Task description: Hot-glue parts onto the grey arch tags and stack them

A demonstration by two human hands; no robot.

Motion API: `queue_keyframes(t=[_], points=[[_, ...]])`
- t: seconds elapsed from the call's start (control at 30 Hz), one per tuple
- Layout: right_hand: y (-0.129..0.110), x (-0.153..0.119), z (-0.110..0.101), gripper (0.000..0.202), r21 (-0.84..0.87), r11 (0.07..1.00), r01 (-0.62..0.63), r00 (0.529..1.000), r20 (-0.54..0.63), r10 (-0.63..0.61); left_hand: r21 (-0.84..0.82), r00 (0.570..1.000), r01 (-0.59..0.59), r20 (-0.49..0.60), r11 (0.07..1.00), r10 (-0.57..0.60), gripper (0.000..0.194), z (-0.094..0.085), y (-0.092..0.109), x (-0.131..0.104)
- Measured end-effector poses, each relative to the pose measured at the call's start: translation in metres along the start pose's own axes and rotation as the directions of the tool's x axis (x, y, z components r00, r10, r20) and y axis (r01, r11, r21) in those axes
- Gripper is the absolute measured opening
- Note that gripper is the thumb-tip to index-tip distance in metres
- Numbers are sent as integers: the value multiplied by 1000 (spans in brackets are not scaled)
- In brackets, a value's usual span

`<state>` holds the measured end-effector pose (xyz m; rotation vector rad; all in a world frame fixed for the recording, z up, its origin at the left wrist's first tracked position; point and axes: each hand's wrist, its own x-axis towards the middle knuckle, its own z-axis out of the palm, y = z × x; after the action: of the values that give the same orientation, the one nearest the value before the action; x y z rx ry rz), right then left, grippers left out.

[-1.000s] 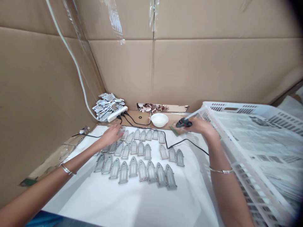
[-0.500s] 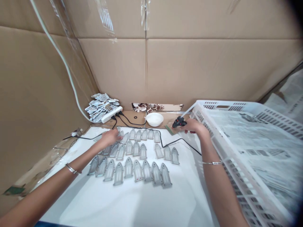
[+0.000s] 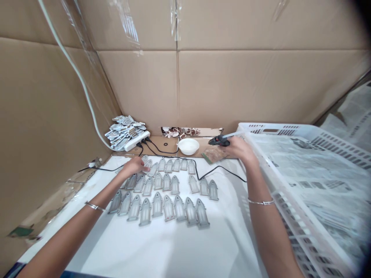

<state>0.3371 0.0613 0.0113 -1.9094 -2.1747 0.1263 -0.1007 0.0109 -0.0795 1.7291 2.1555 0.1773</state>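
Moved since the earlier frame: one hot-glue gun [image 3: 219, 141], raised and turned more level; left hand at nearly the same place.

Right fingers: closed about the glue gun, right of centre; tips partly hidden. Nozzle toward the left, translucent glue stick [image 3: 232, 134] out behind.

Left fingers: thumb a little apart from the forefinger, at the upper-left end of the rows; whether a piece is pinched, cannot tell.

Grey lantern-shaped pieces [image 3: 157, 204]: laid flat in uneven rows on a white sheet [image 3: 139, 251], left of centre to centre, lower half of the frame; the front row overlaps at places.

Farther out: small plastic bag [image 3: 214, 154] below the gun; white bowl [image 3: 189, 147] at centre; power strip [image 3: 136, 141] and heaped pale pieces [image 3: 124, 131] left of centre; white crate [image 3: 327, 133] at right.

Handling notes, by judgement: nozzle best kept off the bag and the left fingers; black cord [image 3: 218, 166], crossing the back rows, best given slack lest it drag pieces; each piece best steadied by its edges, glue laid sparingly.
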Motion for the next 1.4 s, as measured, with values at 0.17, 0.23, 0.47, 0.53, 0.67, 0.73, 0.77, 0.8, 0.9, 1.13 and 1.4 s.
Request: queue_keyframes(t=[0.17, 0.23, 0.47, 0.53, 0.67, 0.73, 0.77, 0.8, 0.9, 1.13, 1.4], points=[[-24, -10, -10, 31, 63, 994, 85, 984, -162, -74, -185, 995, -86, -59, 979, 77, 44, -11, 12, 1], [-38, -16, -13, 36, 113, 986, 125, 975, -195, -101, -401, 985, -165, -113, 901, 130, 48, -21, 29, -3], [-79, -37, -17, 29, 217, 925, 313, 918, -319, -236, -820, 920, -382, -295, 425, 258, 54, -54, 110, -43], [-82, -40, -14, 27, 245, 888, 389, 879, -386, -279, -836, 903, -409, -315, 365, 292, 52, -59, 124, -56], [-82, -41, -12, 21, 261, 848, 462, 816, -500, -290, -858, 893, -405, -296, 317, 339, 48, -65, 136, -70], [-83, -41, -12, 18, 260, 840, 476, 801, -523, -292, -866, 887, -400, -284, 299, 363, 47, -67, 137, -73], [-83, -42, -13, 18, 262, 835, 484, 795, -531, -294, -869, 884, -400, -281, 292, 373, 46, -68, 137, -74], [-84, -43, -13, 17, 265, 828, 494, 788, -539, -297, -870, 881, -400, -279, 288, 382, 46, -69, 137, -74], [-88, -47, -16, 15, 265, 798, 541, 753, -575, -320, -868, 875, -405, -277, 288, 398, 45, -72, 136, -74], [-93, -52, -17, 17, 215, 785, 581, 708, -610, -357, -866, 867, -417, -289, 275, 405, 42, -75, 130, -74], [-94, -56, -17, 14, 198, 759, 620, 669, -639, -380, -839, 842, -481, -363, 254, 399, 35, -75, 132, -75]])
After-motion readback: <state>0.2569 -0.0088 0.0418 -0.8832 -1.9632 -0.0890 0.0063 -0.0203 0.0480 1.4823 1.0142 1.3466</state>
